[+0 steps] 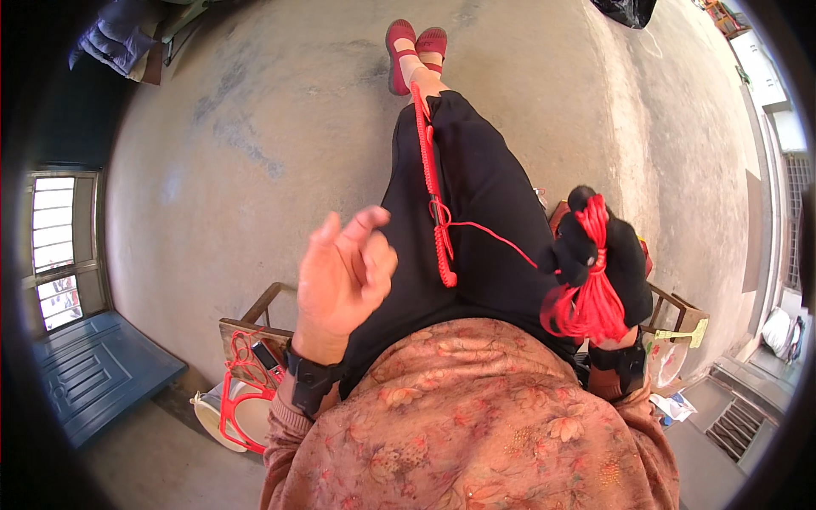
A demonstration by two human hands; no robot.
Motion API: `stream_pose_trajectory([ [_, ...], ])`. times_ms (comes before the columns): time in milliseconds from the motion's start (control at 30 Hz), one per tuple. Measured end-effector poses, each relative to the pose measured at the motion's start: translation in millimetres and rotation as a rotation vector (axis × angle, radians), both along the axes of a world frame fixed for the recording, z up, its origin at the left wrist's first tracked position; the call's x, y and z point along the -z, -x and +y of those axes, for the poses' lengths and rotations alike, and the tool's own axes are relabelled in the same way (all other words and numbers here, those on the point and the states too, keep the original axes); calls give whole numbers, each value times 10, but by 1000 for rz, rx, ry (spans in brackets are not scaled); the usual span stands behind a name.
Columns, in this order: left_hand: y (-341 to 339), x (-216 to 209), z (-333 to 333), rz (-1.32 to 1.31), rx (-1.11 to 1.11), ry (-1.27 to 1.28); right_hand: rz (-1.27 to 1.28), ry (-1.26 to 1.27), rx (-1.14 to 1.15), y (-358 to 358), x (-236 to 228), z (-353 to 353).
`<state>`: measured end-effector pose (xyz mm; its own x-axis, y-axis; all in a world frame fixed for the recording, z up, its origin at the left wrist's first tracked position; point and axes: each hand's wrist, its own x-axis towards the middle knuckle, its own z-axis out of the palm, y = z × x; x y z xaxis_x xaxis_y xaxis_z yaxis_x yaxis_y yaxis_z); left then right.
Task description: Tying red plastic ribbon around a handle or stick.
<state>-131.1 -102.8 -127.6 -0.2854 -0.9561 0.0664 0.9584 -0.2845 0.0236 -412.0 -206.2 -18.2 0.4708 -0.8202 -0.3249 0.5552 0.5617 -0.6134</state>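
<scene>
My bare left hand (340, 276) is raised over the left side of my lap, empty, thumb and index finger apart and the other fingers loosely curled. My right hand (627, 268), in a black glove, is closed around a bundle of red cord (595, 302) gathered tight at its middle. From it a single strand runs left to a long narrow piece wrapped in red cord (428, 161), lying lengthwise on my black trousers (493, 170). A loose loop and a short dark section show partway along that piece. Its far end reaches my ankles.
At my left is a wooden chair arm (246, 327) bearing a small dark device (270, 355), more red cord and a red cord-wrapped frame (228, 412). Another wooden arm (680, 327) stands at my right. Beyond lie a blue panel (110, 365), a black bag (627, 10) and a concrete floor (280, 127).
</scene>
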Motion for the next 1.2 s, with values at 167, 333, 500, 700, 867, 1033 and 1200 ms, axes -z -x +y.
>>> stream_pose_trajectory([
  [167,507,-571,-64,-337,246,-72,-272,208,-389,148,-188,26],
  [333,405,-434,-242,-126,-188,-381,417,81,-34,254,144,76],
  [500,99,-233,123,-430,-94,-521,937,675,-511,-358,807,141],
  [700,130,-209,403,-981,50,-523,1036,1037,-716,-577,896,256],
  [867,165,-220,49,-1203,44,-548,981,1086,-720,-569,957,276],
  [1033,291,-16,-382,-1135,127,-581,1000,1145,-693,-586,944,273],
  [1200,319,-42,-397,-1012,158,-587,969,1224,-647,-552,1015,271],
])
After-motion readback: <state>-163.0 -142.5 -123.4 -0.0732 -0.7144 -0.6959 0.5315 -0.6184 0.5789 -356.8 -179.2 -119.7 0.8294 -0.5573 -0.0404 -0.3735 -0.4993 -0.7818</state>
